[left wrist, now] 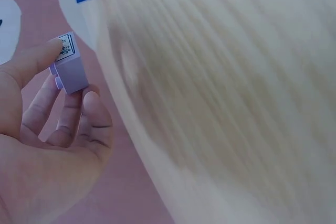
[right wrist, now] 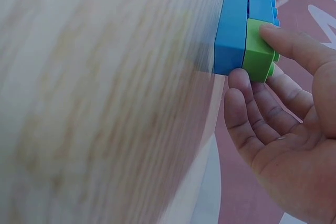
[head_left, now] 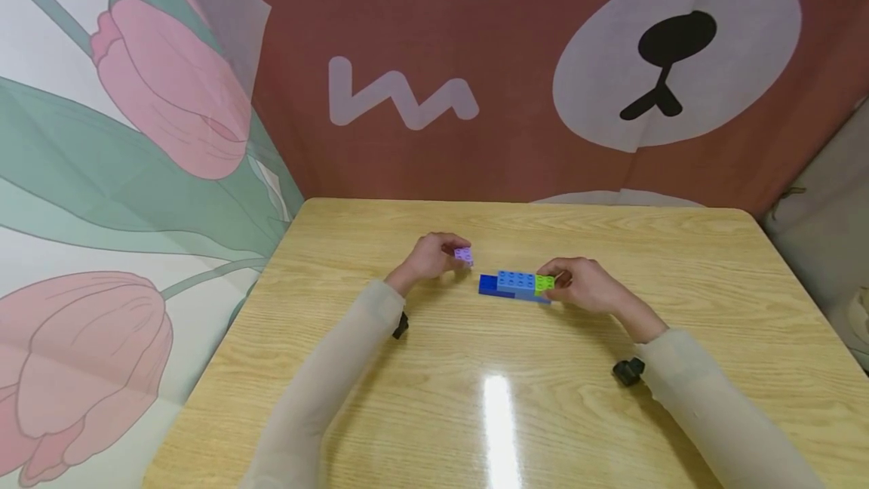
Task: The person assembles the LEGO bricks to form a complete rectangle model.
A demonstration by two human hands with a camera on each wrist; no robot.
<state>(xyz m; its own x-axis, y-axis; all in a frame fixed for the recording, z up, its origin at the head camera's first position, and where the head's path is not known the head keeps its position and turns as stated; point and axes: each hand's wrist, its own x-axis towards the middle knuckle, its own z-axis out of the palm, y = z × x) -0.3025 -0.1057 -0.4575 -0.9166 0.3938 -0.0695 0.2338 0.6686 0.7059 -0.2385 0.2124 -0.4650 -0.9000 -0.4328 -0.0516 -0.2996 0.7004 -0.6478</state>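
Note:
In the head view my left hand [head_left: 433,256] pinches a small light purple toy brick [head_left: 464,255] above the table. The left wrist view shows that purple brick [left wrist: 71,69] between thumb and fingers, with a printed label on one side. To its right lies a row of blue bricks: a dark blue one [head_left: 487,283] at the left end and a lighter blue one [head_left: 516,280] on the upper layer. A lime green brick [right wrist: 260,51] sits at the right end of the upper layer, against the light blue brick. My right hand [head_left: 585,283] pinches this green brick by its sides.
A light wood-grain table [head_left: 380,398] lies under both hands, with a bright reflection near its front. Behind it hangs a brown cloth [head_left: 509,96] with a bear face; a tulip-print cloth [head_left: 170,89] hangs at the left. Black wrist devices [head_left: 628,372] sit at both cuffs.

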